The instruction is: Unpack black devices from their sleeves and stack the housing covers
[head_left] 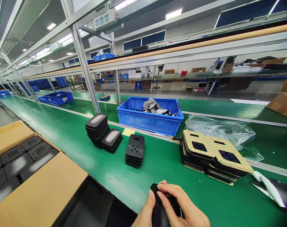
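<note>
Green worktop [105, 176] is stretching away beneath a metal frame [83, 60], catching the glare of the ceiling lights. At far left, an open carton [44, 186] is holding slotted black covers [13, 154]; next, black stacks [96, 129] are standing near a pile of perforated plates [135, 148]. Low in front of me, my left hand [145, 211] is pressing its thumb against the side of a black piece [159, 211] (its other fingers are mostly hidden), while my right hand [183, 205] is pinching the upper end, fingertips closed on it. For good work, I should be keeping the pressure even, steadying leftward while guiding the edge rightward. Beyond, tan-faced sheets [197, 149] are lying stacked, well apart from my grip.
</note>
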